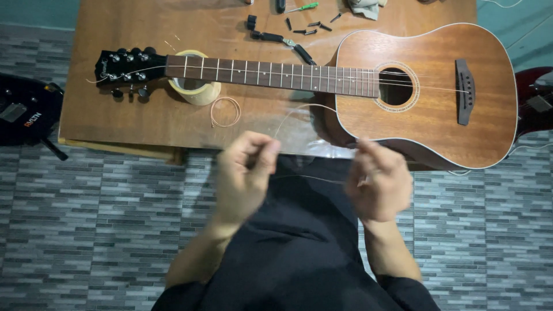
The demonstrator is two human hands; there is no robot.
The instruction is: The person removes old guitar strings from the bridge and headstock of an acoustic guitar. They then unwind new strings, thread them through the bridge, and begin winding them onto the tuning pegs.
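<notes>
My left fingers (262, 151) and right fingers (368, 151) each pinch the thin pale guitar string (308, 179) taut at mid-frame, below the brown wooden acoustic guitar (426, 109) lying flat on the wooden tabletop (132, 121), neck propped on a tape roll (196, 92)

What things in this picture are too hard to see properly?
Head view only:
- Left hand and right hand: motion-blurred, so the finger grip is unclear.
- Thin string between the hands: too fine to follow to its ends.
- Small black parts on the table: too small to identify.
- Cloth and green-handled tool: cut off by the top edge.
- Dark red object: cut off by the right edge.
</notes>
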